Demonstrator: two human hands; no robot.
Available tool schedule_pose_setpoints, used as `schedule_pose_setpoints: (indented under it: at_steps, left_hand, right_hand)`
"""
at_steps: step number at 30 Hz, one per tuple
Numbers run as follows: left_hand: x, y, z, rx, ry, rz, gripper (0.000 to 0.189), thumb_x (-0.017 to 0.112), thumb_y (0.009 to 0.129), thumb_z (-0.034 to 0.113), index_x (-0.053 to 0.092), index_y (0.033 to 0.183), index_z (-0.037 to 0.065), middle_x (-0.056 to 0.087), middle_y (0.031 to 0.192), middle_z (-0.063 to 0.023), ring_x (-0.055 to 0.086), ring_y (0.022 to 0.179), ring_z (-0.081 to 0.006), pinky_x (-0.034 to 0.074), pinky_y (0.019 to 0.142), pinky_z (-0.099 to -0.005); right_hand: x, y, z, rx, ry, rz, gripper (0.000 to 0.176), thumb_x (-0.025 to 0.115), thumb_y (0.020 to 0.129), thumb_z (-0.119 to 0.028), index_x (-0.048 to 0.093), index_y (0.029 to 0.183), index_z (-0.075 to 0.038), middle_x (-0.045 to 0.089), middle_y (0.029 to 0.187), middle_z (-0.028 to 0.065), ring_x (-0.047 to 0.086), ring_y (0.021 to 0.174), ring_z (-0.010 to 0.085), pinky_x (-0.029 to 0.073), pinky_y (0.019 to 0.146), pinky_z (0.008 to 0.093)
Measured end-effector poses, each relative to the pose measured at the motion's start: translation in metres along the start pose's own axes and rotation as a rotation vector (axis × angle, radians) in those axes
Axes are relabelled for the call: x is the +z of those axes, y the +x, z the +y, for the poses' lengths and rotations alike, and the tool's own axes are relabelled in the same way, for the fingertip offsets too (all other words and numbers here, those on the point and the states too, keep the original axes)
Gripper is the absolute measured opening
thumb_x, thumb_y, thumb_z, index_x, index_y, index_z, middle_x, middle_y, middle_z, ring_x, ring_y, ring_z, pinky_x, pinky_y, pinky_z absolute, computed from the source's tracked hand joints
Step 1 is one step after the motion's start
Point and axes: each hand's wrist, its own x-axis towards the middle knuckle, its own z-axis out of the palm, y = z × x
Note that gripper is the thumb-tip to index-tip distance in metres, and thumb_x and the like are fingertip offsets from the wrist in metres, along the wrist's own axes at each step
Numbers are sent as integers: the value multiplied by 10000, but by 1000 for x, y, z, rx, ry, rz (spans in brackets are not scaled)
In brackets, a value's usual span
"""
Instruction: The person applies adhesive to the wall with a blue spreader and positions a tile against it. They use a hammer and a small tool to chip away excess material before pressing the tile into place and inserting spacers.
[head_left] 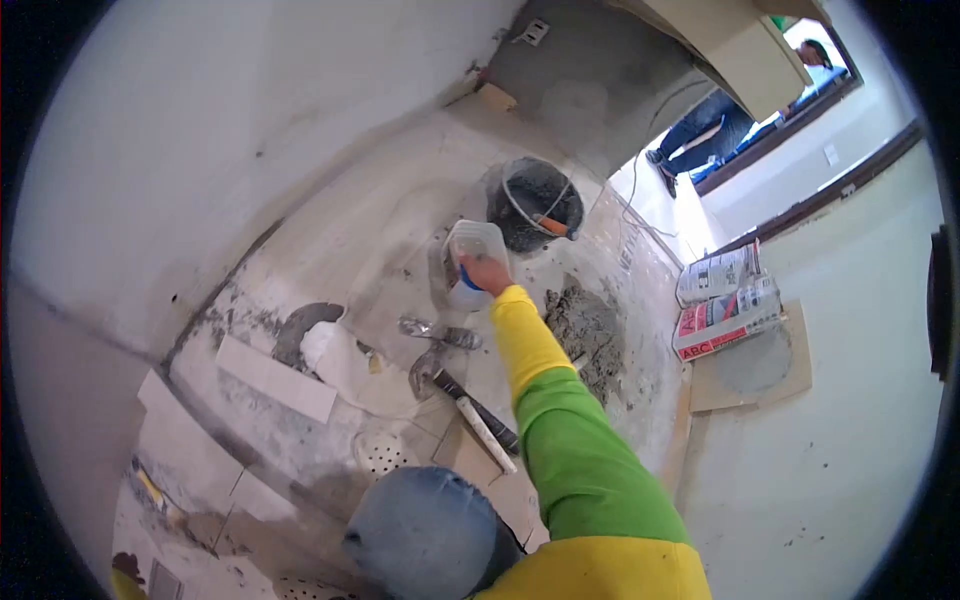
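Observation:
My right hand, in a yellow and green sleeve, reaches to a translucent white plastic container on the floor. Its fingers are closed at a small blue object that I cannot make out clearly. Just beyond the container stands a black bucket with grey mortar residue and an orange-handled tool at its rim. A heap of wet grey mortar lies to the right of my forearm. My left hand is not in view.
A trowel, a black-handled hammer-like tool and a white tile strip lie on the floor. My knee is at the bottom. Bags rest by the right wall. A person is beyond the doorway.

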Motion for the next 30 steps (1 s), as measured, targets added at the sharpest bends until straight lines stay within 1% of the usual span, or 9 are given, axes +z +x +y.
schedule_pose_setpoints:
  at_steps: [6, 8, 10, 13, 18, 19, 22, 26, 30]
  left_hand:
    - [-4, -52, 53, 170, 157, -64, 533, 545, 862, 449, 438, 1268, 120, 560, 1169, -173, 605, 878, -414, 474, 681, -610]
    - [-6, -52, 86, 652, 521, -338, 465, 487, 923, 427, 417, 1287, 146, 560, 1159, -171, 606, 849, -425, 481, 624, -631]
    - [5, -44, 84, -23, -244, -93, 364, 541, 898, 343, 497, 1220, 178, 581, 961, -101, 597, 650, -312, 423, 468, -532]
    - [21, -52, 82, 60, -74, 113, 381, 559, 895, 321, 444, 1252, 256, 566, 912, -77, 582, 633, -303, 435, 476, -502]
    - [21, -49, 67, 42, -61, 0, 447, 592, 873, 277, 419, 1282, 222, 586, 931, -78, 588, 636, -300, 458, 509, -538]
    - [22, -53, 65, 85, -87, -5, 441, 615, 858, 271, 442, 1256, 198, 595, 950, -75, 600, 659, -301, 464, 526, -551]
    - [9, -60, 77, 146, -70, -228, 328, 425, 908, 432, 525, 949, 122, 593, 855, -112, 590, 695, -369, 425, 529, -621]
    - [-4, -60, 76, 178, 70, -61, 294, 474, 891, 389, 515, 1003, 121, 596, 892, -111, 599, 702, -358, 439, 525, -606]
    - [-2, -31, 95, 279, 199, -26, 292, 523, 873, 347, 505, 1056, 120, 598, 930, -109, 609, 710, -346, 452, 521, -590]
  right_hand:
    - [60, 63, 49, 6, -155, -275, 527, 322, 951, -437, 595, 1224, -79, 501, 1318, 222, 471, 1240, 368, 352, 1055, 429]
    - [74, 64, 46, -8, -326, -340, 473, 336, 956, -386, 598, 1229, -102, 509, 1320, 207, 478, 1236, 364, 375, 1040, 443]
    - [58, 35, 22, 31, -508, -224, 374, 399, 923, -241, 646, 1129, -50, 606, 1196, 184, 553, 1153, 350, 426, 982, 443]
    - [64, 37, 21, 50, -435, -135, 329, 458, 889, -215, 662, 1102, -69, 625, 1157, 182, 604, 1075, 344, 471, 921, 457]
    - [30, 48, 21, -275, -452, -287, 394, 484, 862, -213, 591, 1215, -74, 608, 1176, 206, 586, 1082, 386, 483, 891, 485]
    - [30, 43, 18, -208, -92, -106, 368, 493, 839, -204, 618, 1139, -30, 618, 1130, 226, 601, 1040, 389, 485, 882, 474]
    - [3, 22, 13, -139, -256, 159, 296, 516, 832, -205, 641, 1011, -6, 659, 1011, 209, 643, 911, 382, 506, 829, 461]
    - [8, 21, 13, -12, -64, 537, 214, 516, 817, -190, 657, 833, -30, 658, 902, 233, 646, 846, 378, 513, 736, 466]
    - [-45, -26, -25, -10, 16, 539, 194, 531, 803, -173, 631, 788, -7, 650, 851, 236, 642, 831, 386, 511, 727, 477]
